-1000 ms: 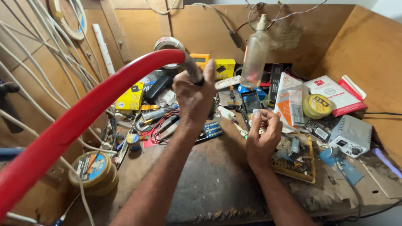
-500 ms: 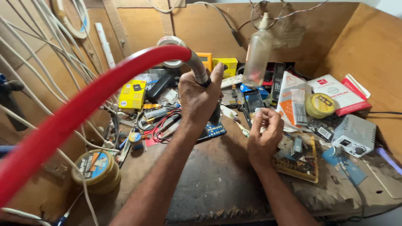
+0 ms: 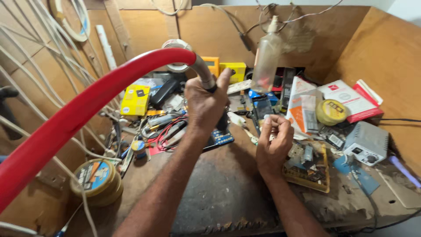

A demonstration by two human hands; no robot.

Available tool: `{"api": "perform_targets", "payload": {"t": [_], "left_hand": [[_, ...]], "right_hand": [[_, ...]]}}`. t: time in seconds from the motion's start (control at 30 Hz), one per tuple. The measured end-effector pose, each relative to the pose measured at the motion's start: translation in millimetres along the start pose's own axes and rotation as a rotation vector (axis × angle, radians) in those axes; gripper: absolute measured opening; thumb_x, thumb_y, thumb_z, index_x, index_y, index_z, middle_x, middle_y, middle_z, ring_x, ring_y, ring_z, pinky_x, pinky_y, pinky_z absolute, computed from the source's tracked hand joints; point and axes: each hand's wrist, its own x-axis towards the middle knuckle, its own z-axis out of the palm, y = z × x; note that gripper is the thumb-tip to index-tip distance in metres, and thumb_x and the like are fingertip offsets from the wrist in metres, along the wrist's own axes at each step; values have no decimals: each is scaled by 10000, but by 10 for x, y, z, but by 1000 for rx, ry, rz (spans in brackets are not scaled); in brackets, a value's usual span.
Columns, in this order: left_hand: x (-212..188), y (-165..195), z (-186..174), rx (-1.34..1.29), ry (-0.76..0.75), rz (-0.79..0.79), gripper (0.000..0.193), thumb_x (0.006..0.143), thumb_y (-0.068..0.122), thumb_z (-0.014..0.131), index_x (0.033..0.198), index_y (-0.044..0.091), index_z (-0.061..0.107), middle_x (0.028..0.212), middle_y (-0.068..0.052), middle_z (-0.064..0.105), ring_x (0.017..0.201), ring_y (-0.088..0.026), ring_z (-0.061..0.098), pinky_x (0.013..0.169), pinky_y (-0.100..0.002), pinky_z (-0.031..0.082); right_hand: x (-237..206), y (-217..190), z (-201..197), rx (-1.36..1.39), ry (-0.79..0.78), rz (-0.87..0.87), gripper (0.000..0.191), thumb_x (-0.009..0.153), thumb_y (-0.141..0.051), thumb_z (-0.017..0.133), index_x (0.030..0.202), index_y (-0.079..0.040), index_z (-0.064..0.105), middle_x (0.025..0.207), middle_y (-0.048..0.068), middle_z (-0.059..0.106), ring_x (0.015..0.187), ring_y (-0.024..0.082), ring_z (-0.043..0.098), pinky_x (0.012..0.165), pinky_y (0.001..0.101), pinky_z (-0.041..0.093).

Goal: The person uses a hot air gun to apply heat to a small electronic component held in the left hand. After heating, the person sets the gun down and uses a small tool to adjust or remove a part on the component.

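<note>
I see my left hand gripping the hot-air wand on its red hose, my right hand curled closed around something too small to tell.

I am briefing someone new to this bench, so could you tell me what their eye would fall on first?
First, the thick red hose sweeping from lower left up to a metal nozzle gripped by the left hand at centre. Beside it, the right hand is curled closed over the cluttered workbench. A clear plastic bottle stands tall at the back.
</note>
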Motion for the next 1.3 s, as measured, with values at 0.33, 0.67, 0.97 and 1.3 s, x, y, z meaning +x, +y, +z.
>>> {"api": "perform_targets", "payload": {"t": [0.33,0.67,0.97,1.3], "left_hand": [[-1,102,-60,98,68,114,368,950,233,721,647,33,660,503,-19,607,447,-88,571,457,-324,442],[6,116,-49,195,149,166,396,949,243,729,640,20,621,514,-35,590,440,-108,562,477,-324,438],[1,81,-45,153,108,75,399,963,239,718,624,41,647,492,-14,605,437,-86,584,450,-300,432],[6,46,-78,98,92,108,368,985,221,684,648,76,674,502,5,628,462,-66,595,470,-284,458]], "right_hand": [[-8,22,-7,-53,5,-94,156,1069,-153,639,1100,-1,623,991,112,608,854,211,587,755,359,498],[-13,18,-10,-34,7,-83,172,1081,-175,631,1098,-4,611,1023,122,609,864,209,607,764,351,512],[-8,-6,-36,-40,-12,-54,171,1074,-172,628,1095,-3,617,998,112,603,846,197,597,754,354,504],[-1,27,-15,3,-2,-52,164,1070,-169,629,1092,-8,613,1001,102,604,838,187,603,738,352,503]]}}
